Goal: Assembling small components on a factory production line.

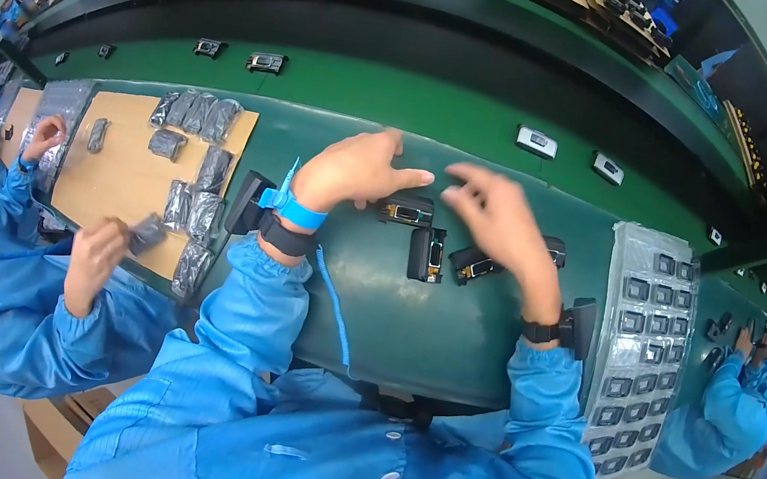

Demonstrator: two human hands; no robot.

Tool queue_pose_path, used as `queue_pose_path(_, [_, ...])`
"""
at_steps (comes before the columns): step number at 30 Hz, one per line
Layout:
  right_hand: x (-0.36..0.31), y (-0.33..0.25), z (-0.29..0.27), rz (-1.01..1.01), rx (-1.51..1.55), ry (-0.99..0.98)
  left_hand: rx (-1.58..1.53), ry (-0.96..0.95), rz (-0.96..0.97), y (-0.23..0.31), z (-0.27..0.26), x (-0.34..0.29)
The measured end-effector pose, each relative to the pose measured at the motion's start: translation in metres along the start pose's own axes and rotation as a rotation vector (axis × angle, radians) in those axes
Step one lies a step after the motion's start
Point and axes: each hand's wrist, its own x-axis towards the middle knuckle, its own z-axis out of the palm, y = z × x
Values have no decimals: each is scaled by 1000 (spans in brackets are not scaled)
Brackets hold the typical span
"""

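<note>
My left hand (355, 170) hovers over the green workbench with its thumb and index finger spread and nothing visible in it. A blue wrist strap (295, 209) with a coiled cord circles that wrist. Opposite, my right hand (500, 221) is slightly blurred, its fingers apart, and no held thing shows. Just below my left hand lies a small black electronic unit (406, 211) with its insides exposed. A second black unit (426, 255) stands lengthwise close to it. Beneath my right hand rests a third unit (475, 265), tilted and partly covered. Another black unit (556, 252) peeks out behind my right wrist.
Left, a co-worker's hand (99, 253) holds a wrapped grey piece near a cardboard sheet (114, 154) bearing several wrapped pieces. On the right lies a plastic tray (609, 308) of dark frames. Beyond the bench edge, a green belt (377, 96) carries units, including a silver one (537, 141).
</note>
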Motion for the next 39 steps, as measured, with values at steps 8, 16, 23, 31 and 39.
queue_pose_path(8, [-9, 8, 16, 150, 348, 139, -365, -52, 173, -4, 19, 21])
queue_pose_path(16, [-6, 12, 14, 56, 602, 485, -936, 45, 344, 15, 39, 29])
queue_pose_path(23, [-5, 9, 14, 1, 710, 543, -1030, 39, 379, 22, 46, 28])
queue_pose_path(31, [-6, 12, 17, -45, 621, 593, -1040, 97, 505, 29, 54, 24])
queue_pose_path(39, [-39, -6, -9, 4, 608, 462, -1023, 82, 558, 37, 66, 20])
